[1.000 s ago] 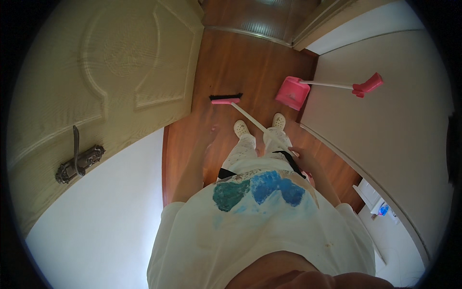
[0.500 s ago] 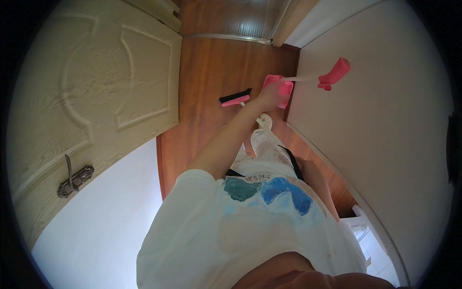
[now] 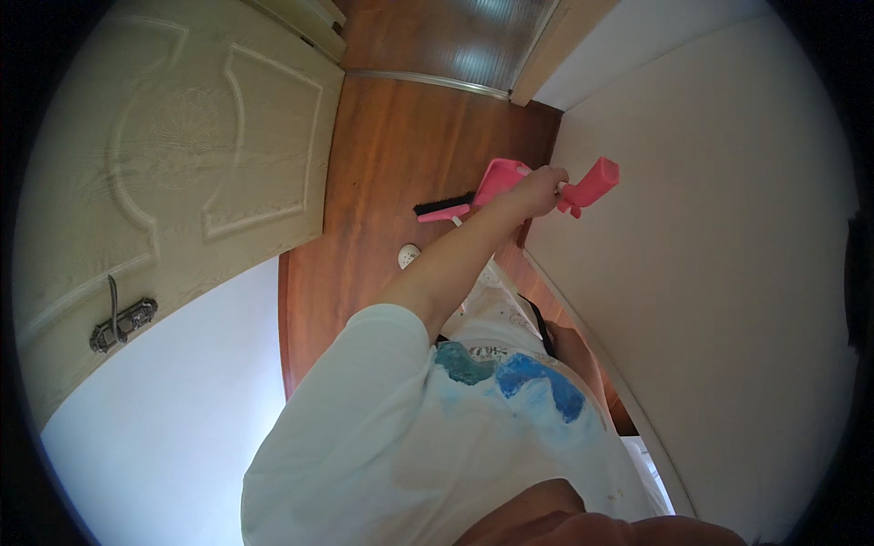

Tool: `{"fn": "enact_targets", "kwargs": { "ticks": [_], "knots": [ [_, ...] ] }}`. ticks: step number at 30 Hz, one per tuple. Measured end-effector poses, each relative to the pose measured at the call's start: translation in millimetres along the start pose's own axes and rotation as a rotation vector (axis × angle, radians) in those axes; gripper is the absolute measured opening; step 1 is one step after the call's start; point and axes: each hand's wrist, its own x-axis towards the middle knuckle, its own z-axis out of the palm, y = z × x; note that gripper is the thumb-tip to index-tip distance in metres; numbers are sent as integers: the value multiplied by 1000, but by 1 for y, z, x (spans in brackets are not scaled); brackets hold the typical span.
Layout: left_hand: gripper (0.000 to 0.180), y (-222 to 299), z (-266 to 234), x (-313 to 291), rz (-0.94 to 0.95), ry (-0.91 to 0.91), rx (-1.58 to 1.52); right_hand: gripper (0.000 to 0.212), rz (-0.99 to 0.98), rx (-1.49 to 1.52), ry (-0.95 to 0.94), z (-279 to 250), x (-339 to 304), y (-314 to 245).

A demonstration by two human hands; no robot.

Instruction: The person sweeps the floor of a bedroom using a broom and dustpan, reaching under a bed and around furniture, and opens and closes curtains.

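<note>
My left arm reaches across to the right, and my left hand (image 3: 546, 189) is closed around the pale handle of a long-handled dustpan. The pink pan of the dustpan (image 3: 501, 178) lies on the far side of the hand. Its bright pink upper grip (image 3: 594, 184) sticks out to the right, close to the wall. Left of the pan, a pink broom head (image 3: 442, 213) with black bristles is on the floor; its white handle passes out of sight behind my forearm. Along my right side hangs my right hand (image 3: 564, 344), its fingers too hidden to make out.
A cream panelled door (image 3: 182, 136) with a dark metal lever handle (image 3: 126, 323) stands at the left. A pale wall (image 3: 701, 227) runs close on the right. Across the far end of the wooden floor (image 3: 391, 136) lies a metal threshold strip (image 3: 428, 82). My white shoe (image 3: 409, 255) shows below the broom.
My left hand has moved right and taken hold of the dustpan's handle. The pan has shifted left against the broom head, and its pink grip has come lower and nearer. A foot has stepped left.
</note>
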Motion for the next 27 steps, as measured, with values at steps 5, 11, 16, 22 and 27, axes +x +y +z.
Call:
{"fn": "enact_targets", "kwargs": {
  "ticks": [5, 11, 16, 22, 27],
  "knots": [
    [15, 10, -40, -38, 17, 150, -340, 29, -37, -7, -60, -10, -2, -11],
    [10, -36, -85, -103, 75, 480, -505, 29, 51, -11, -132, -22, -11, -42],
    [13, -57, -118, -226, -145, 841, -296, 29, -70, -102, -106, 5, 7, -2],
    [10, -51, -126, -345, -364, 1171, -455, 31, -18, -209, -96, 6, 12, -19],
    [8, -61, -111, -438, -686, 1352, -245, 32, 153, -68, -51, 11, 37, -20]
  ]
}}
